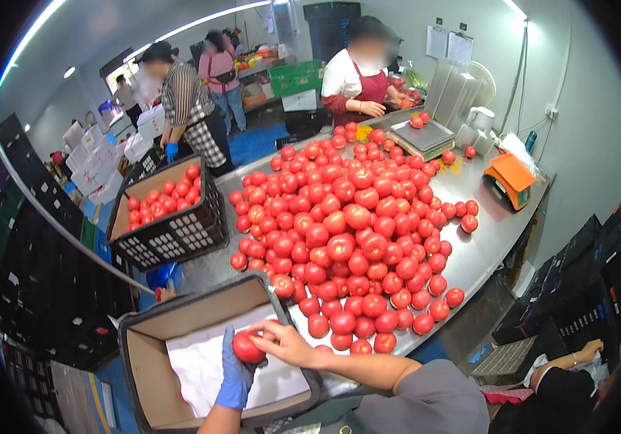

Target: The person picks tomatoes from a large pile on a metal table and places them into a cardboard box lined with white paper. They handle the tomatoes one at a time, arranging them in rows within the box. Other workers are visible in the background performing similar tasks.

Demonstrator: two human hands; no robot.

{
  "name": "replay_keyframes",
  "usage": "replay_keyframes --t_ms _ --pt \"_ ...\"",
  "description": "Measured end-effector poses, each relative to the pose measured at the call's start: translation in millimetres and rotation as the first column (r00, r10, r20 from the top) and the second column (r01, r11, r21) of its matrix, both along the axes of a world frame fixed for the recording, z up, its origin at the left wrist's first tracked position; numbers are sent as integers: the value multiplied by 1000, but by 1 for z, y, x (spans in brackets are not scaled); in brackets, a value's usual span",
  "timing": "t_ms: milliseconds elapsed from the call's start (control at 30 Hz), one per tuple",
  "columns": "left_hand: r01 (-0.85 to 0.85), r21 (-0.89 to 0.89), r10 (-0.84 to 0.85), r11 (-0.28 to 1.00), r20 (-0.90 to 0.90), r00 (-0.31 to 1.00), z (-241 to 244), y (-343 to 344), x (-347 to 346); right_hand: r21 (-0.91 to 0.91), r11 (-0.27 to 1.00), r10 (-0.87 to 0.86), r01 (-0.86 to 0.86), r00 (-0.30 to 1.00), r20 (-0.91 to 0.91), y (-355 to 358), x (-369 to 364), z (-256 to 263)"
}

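My left hand (236, 366), in a blue glove, holds a red tomato (248, 347) above a black plastic crate (145, 374). The bare fingers of my right hand (283, 344) rest on the top and side of that same tomato. A bit of red shows behind my right fingers; I cannot tell if it is another tomato. The crate is lined with brown cardboard, and a white paper sheet (196, 358) lies in its bottom. Beyond my right hand, a large heap of tomatoes (337, 233) covers much of the metal table (497, 238).
A second black crate (169, 241) with tomatoes stands at the table's left. A flat scale (424, 133) and an orange-topped scale (511, 171) sit at the far right. Across the table works a person in a red apron (373, 89). Another person (560, 385) is close at my right.
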State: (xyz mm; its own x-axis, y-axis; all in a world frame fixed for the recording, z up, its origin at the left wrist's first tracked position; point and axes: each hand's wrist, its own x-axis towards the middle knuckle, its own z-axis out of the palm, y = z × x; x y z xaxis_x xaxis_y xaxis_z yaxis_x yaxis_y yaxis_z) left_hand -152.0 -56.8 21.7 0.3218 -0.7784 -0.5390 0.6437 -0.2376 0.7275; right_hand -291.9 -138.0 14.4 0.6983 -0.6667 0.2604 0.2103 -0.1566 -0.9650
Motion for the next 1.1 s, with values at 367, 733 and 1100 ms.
replay_keyframes --t_ms 367,733,1100 --pt "-220 -262 131 940 -321 938 -10 -8 9 80 997 -13 15 1000 -27 3 12 -2" --pt "-128 -457 113 880 -61 992 13 3 19 -185 982 -67 39 987 -148 5 13 9" --pt "117 -444 -52 888 157 986 26 3 9 436 874 139 -214 971 197 -5 11 15"
